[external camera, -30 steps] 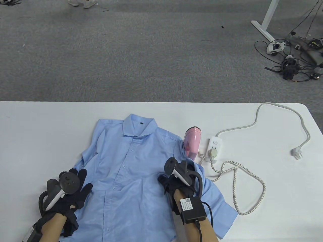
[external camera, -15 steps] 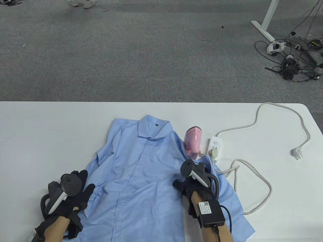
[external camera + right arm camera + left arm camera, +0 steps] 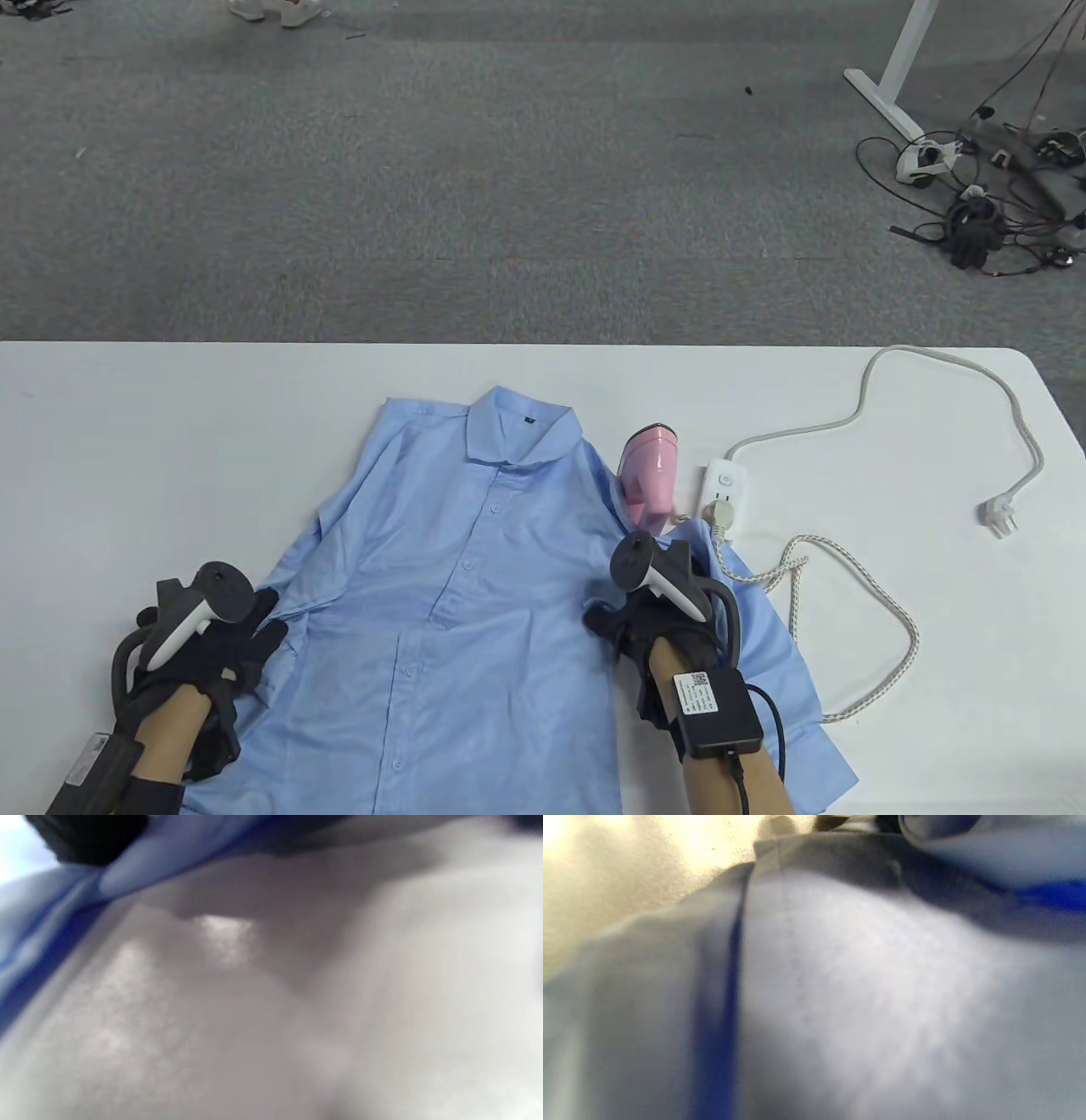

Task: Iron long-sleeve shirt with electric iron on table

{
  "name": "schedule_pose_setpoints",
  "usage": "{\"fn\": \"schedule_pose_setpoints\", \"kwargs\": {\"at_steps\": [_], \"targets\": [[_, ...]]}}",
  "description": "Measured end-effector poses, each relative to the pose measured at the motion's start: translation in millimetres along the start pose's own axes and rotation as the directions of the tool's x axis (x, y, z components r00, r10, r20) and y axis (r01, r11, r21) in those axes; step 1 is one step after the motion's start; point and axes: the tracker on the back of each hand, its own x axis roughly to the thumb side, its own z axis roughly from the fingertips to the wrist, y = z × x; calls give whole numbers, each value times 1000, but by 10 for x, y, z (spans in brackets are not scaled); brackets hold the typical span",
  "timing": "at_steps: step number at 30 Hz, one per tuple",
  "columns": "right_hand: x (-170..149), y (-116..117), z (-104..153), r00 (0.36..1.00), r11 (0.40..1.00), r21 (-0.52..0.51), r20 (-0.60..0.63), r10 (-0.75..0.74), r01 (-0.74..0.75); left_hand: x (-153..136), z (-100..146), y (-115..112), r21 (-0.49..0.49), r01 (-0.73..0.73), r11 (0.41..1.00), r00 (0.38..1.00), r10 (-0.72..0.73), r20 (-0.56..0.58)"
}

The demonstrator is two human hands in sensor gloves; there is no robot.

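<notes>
Both hands' fingers [image 3: 263, 624] on shirt [image 3: 475, 594]

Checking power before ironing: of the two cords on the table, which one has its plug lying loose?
The plain white cord from the power strip; its plug lies loose near the table's right edge. The speckled cord is plugged into the strip.

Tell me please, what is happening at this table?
A person is laying out a blue shirt on the table for ironing. The left hand rests on the shirt's left edge; the right hand rests on its right side. The pink iron stands untouched beside the shirt, plugged into a power strip whose own plug lies loose.
</notes>
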Motion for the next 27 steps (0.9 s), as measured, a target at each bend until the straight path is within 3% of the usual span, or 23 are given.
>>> {"fn": "schedule_pose_setpoints", "kwargs": {"at_steps": [5, 7, 9, 11, 12, 14, 15, 17, 19, 22, 27], "targets": [[2, -13, -39, 1000, 1000, 16, 3, 8, -8, 21, 128, 144, 318, -24, 948, 999, 7, 54], [-1, -16, -49, 1000, 1000, 19, 2, 6, -6, -16, 186, 275, 346, 76, 935, 997, -69, -33], [-4, -16, -52, 1000, 1000, 19, 4, 5, -5, -151, 214, 475, 401, 212, 891, 971, -144, -192], [-2, -19, -41, 1000, 1000, 17, 8, 10, -10, -387, 212, 718, 473, 298, 830, 916, -109, -386], [-2, -20, -39, 1000, 1000, 16, 8, 10, -10, -491, 207, 797, 470, 293, 832, 890, -58, -452], [-3, -23, -33, 1000, 1000, 16, 7, 12, -12, -713, 227, 939, 401, 175, 899, 838, 78, -541], [-3, -25, -32, 1000, 1000, 16, 6, 13, -13, -762, 255, 967, 407, 105, 907, 847, 133, -515], [-4, -33, -36, 1000, 1000, 19, 9, 10, -10, -804, 352, 979, 510, -82, 856, 876, 306, -373], [1, -32, -45, 1000, 999, 33, 18, -7, 7, -720, 411, 927, 560, -139, 817, 903, 336, -266], [90, -10, -41, 998, 997, 67, 57, -42, 38, -345, 415, 711, 425, -139, 895, 983, 177, -52], [349, 29, -69, 990, 996, 94, 138, -17, 3, 339, 358, 362, 214, 80, 974, 984, -111, 139]]}}
